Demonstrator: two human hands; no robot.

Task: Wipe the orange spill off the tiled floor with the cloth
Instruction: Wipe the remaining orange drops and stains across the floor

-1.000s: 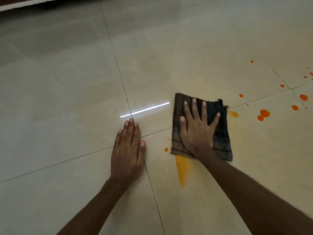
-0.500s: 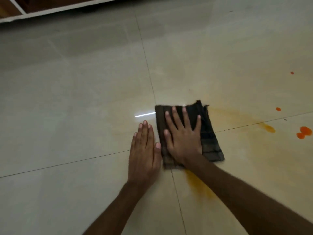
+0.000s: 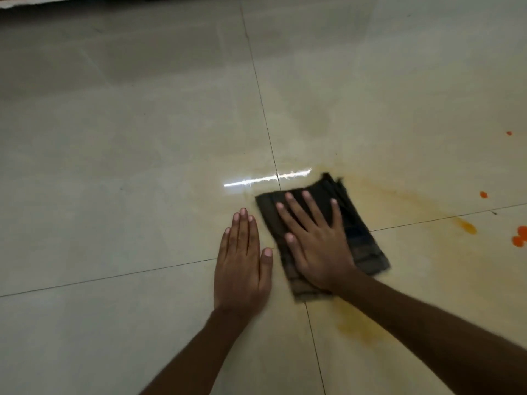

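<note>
A dark checked cloth (image 3: 359, 238), folded flat, lies on the glossy beige tiled floor (image 3: 142, 138). My right hand (image 3: 316, 240) presses on it with fingers spread and straight. Just left of the cloth, my left hand (image 3: 242, 258) rests flat on the bare tile, fingers together. An orange smear (image 3: 405, 198) runs from the cloth's far corner to the right, ending in a thicker blob (image 3: 467, 226). A fainter orange smear (image 3: 356, 329) lies below the cloth. Bright orange drops (image 3: 520, 236) sit at the right edge.
Small orange spots (image 3: 483, 194) dot the floor further right. A white skirting edge (image 3: 17, 2) runs along the top left. Grout lines cross near the cloth, and a bright light reflection (image 3: 265, 178) lies just beyond it.
My right hand has dragged the cloth leftward across the spill up beside my left hand, spreading the puddle into thin smears. The view has shifted, so the drops sit further right.
</note>
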